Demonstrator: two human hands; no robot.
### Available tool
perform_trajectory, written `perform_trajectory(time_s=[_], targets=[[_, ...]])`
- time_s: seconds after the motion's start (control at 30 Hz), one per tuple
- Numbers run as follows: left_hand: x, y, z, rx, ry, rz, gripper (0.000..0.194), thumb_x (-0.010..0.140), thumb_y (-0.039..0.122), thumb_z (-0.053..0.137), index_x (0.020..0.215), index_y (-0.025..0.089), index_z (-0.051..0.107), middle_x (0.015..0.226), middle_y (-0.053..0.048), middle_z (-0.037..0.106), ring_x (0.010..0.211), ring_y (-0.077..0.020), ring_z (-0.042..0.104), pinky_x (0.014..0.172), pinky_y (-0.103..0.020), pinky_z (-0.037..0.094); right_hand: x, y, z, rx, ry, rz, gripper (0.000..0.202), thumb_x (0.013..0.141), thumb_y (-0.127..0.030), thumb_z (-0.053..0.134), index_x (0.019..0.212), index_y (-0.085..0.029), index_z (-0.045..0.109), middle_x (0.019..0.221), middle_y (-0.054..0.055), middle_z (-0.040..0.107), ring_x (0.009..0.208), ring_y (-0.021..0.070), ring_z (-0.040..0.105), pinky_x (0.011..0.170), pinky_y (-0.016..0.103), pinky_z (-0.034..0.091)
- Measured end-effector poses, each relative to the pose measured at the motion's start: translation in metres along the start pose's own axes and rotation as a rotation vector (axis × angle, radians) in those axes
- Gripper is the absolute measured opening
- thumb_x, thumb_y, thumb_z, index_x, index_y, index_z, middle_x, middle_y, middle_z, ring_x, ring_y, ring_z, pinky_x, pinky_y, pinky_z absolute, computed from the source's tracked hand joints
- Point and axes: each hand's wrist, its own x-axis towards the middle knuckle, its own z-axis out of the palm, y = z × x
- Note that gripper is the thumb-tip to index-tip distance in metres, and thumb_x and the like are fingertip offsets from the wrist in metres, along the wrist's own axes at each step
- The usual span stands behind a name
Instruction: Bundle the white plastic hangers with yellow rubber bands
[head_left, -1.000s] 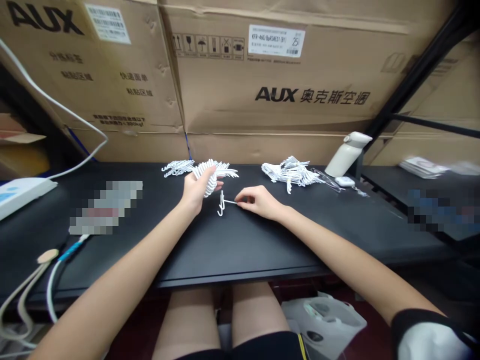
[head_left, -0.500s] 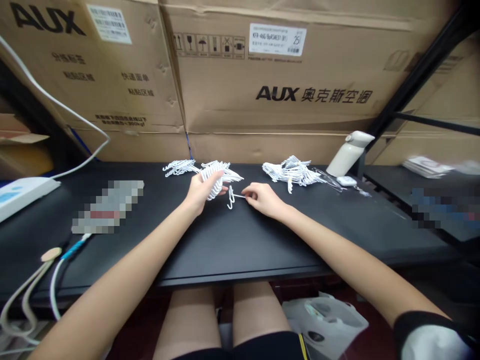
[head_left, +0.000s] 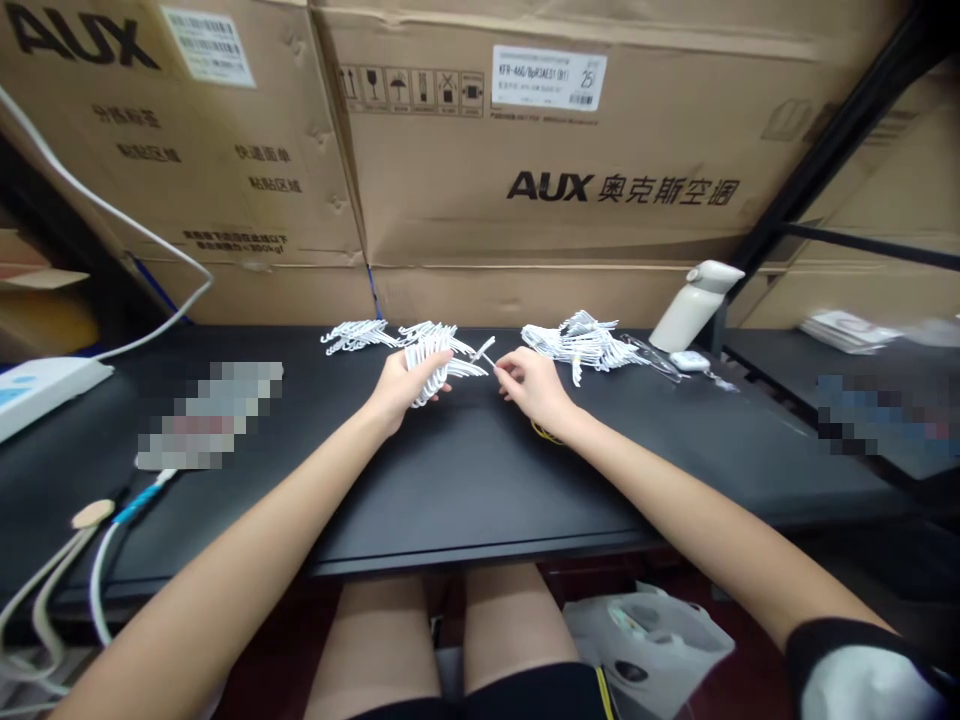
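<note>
Wrapped round a bundle of small white hooked pieces [head_left: 427,368] is my left hand [head_left: 397,388], its thumb across the top. My right hand [head_left: 531,385] pinches one thin white piece [head_left: 486,352], held tilted just right of the bundle. Beyond my left hand, more white hooked pieces [head_left: 358,335] lie in a group on the black table [head_left: 480,480]. A larger pile of white pieces [head_left: 585,345] sits behind my right hand. Something thin and yellow [head_left: 547,433] shows under my right wrist.
A cream bottle [head_left: 696,305] and a small white case [head_left: 690,362] stand at the back right. On the left are a blurred-out device [head_left: 210,415], a white power strip [head_left: 52,385] and cables. Large cardboard boxes [head_left: 555,230] line the back.
The white piece in my right hand has swung from hanging low with its hooks down to pointing up and left. Yellow strands now show by my right wrist. The view has shifted slightly.
</note>
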Motion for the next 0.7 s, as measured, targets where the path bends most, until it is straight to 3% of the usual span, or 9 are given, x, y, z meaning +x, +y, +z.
perform_trajectory(time_s=[0.2,0.4,0.7], targets=[[0.001,-0.001,-0.001,0.015,-0.014,0.008,0.035,0.065,0.041,0.075,0.084,0.014,0.065,0.066,-0.003,0.066,0.051,-0.0148,0.063,0.041,-0.020,0.046,-0.001,-0.009,-0.002,0.186,0.121,0.000,0.027,0.088,-0.043,0.051,0.084,-0.018,0.059,0.088,0.005,0.055,0.061,0.0115,0.061,0.047,0.022,0.052],[0.002,-0.003,-0.001,0.041,-0.074,0.031,0.032,0.066,0.040,0.075,0.084,0.014,0.064,0.062,-0.003,0.066,0.047,-0.0143,0.060,0.039,-0.021,0.042,-0.003,-0.016,-0.002,0.067,0.111,-0.090,0.023,0.090,-0.036,0.050,0.087,-0.019,0.064,0.083,0.006,0.059,0.066,0.0149,0.059,0.056,0.028,0.051],[0.002,-0.004,-0.001,0.031,-0.072,0.023,0.031,0.069,0.040,0.071,0.082,0.013,0.065,0.054,-0.003,0.064,0.046,-0.0144,0.060,0.040,-0.020,0.044,0.000,-0.013,-0.007,-0.097,0.139,-0.145,0.019,0.089,-0.026,0.050,0.080,-0.018,0.065,0.074,0.005,0.061,0.067,0.0164,0.056,0.063,0.029,0.046]])
